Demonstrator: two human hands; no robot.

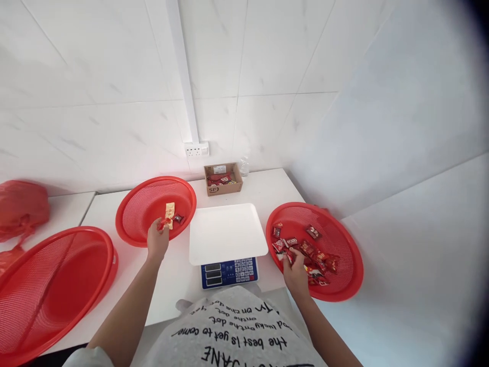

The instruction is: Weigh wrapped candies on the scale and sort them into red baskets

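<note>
My left hand (158, 239) is over the front rim of a red mesh basket (137, 214), its fingers closed on a small red packet (165, 223). Inside that basket lie a cream-coloured packet (170, 209) and a dark red packet (178, 218). To the right, my right hand (296, 272) reaches into another red mesh basket (346, 244), which holds several red snack packets (319, 255). Thumb and fingers there pinch a red packet (289, 254), partly hidden by the hand.
Between the baskets stands a scale with a white tray (228, 234) and blue keypad (229, 272). Behind it sit a cardboard box (223, 188) of packets and a clear plastic item (244, 166). A large red basket (95, 285) and red bag (23, 206) are at left.
</note>
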